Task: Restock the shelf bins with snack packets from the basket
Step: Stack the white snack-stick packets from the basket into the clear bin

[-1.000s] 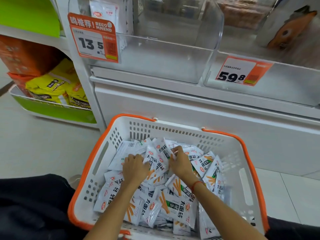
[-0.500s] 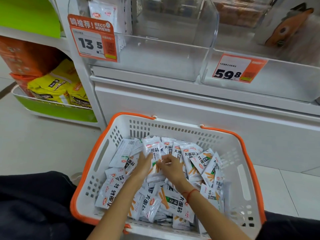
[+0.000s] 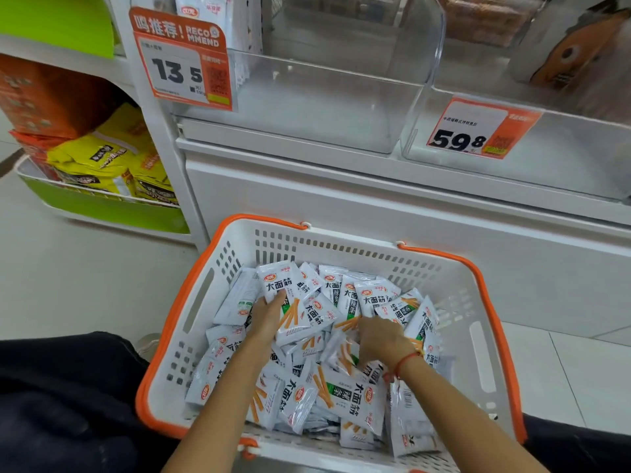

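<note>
L hand (image 3: 268, 315) fingers clamped on upright snack packet (image 3: 290, 302) | R hand (image 3: 382, 337) fingers curled into packet pile, grip can't tell | both in basket (image 3: 205, 302) below clear bin (image 3: 307, 107)

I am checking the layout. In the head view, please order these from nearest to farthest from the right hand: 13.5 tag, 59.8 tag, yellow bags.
From the right hand:
1. 59.8 tag, above, slightly right.
2. 13.5 tag, upper left.
3. Yellow bags, far left; too close to the 13.5 tag to call.
</note>
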{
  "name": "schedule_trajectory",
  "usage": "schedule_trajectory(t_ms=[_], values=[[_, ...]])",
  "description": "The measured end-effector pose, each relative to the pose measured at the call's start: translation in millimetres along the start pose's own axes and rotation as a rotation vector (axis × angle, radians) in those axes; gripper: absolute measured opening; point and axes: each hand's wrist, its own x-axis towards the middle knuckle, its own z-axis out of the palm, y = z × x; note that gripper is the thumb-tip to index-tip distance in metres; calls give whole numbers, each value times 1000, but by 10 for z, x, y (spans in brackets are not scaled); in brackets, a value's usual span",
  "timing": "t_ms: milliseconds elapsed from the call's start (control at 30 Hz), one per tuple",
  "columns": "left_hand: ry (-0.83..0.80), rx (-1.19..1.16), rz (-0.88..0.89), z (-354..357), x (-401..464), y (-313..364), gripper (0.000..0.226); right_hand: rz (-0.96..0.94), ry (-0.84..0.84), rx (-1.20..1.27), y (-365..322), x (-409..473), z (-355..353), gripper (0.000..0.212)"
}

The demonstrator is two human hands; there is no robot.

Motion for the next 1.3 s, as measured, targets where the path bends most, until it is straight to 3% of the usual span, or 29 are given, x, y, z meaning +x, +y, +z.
schedule_trajectory(t_ms=[100,200,267,333,467,633,700,833,967,1133,1233,1300], values=[[-13,-58,-46,-39,2,28,20,-90,-90,469,135,65,-170,17],[-34,-81,-67,-55,15,27,23,-34,-7,1027,244,29,-360,34],[-59,-33,-35,-43,-21,47,19,-77,31,1371,226,-2,-442,34],[-113,27,-43,-35,-27,55,21,-161,7,1489,183,-15,-486,35],[-188,169,-38,-57,-21,88,26,-298,-181,1194,163,-77,-585,50],[-91,402,129,-128,15,157,42,-357,-318,385,48,-211,-702,48],[-158,515,170,-113,-52,153,47,-419,-308,229,-18,-183,-670,44],[-382,717,103,63,-266,139,49,-433,-81,455,-61,-67,-546,39],[-376,668,11,82,-209,40,34,-337,278,576,-44,8,-435,44],[-366,493,-71,10,36,-120,32,-402,384,564,-116,68,-288,52],[-417,468,-117,4,-42,-59,52,-402,459,517,-183,64,-247,67],[-435,431,-132,37,-163,-17,42,-399,510,508,-213,59,-225,70]])
